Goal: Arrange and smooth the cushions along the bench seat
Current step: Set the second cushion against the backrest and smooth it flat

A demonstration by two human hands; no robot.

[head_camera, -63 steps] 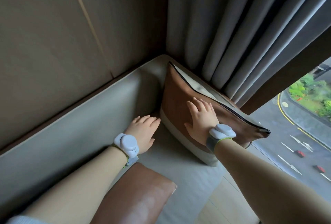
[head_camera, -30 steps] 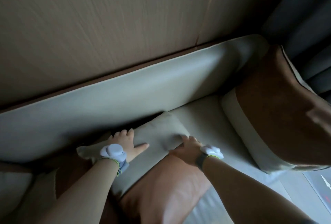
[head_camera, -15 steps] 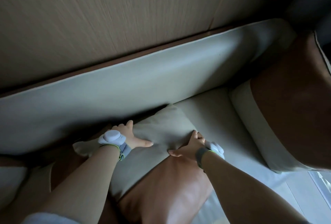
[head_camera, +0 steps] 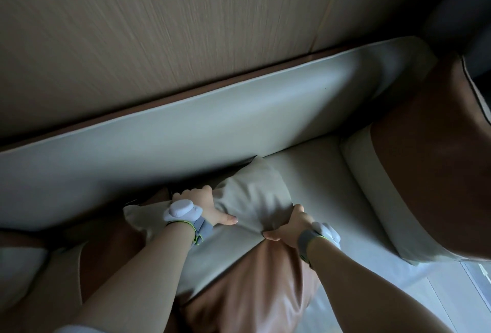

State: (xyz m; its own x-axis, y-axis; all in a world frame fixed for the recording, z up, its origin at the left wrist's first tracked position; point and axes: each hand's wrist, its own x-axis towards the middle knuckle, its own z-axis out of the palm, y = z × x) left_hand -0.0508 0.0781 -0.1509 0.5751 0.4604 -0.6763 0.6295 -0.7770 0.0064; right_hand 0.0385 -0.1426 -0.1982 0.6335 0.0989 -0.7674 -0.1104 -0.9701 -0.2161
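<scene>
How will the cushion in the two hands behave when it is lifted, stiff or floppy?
Probably floppy: the cushion creases and bunches where the right hand pinches its edge. Likely light for its size, since the left hand and a loose grip seem enough. Its brown part looks glossy, so it may slip.

Dim overall, underexposed. Light comes in from the right, cool daylight: brightest on the backrest [head_camera: 265,109] and seat [head_camera: 318,181] near that side, falling off to deep shadow at left. Dark gap behind the cushion [head_camera: 255,199]. Soft sheen on its brown part, no hard glare. Wall panel [head_camera: 159,26] shows streaky motion blur. Wide-angle bending curves the backrest edge. Top-right corner nearly black. Hands [head_camera: 202,205] reasonably sharp.
</scene>
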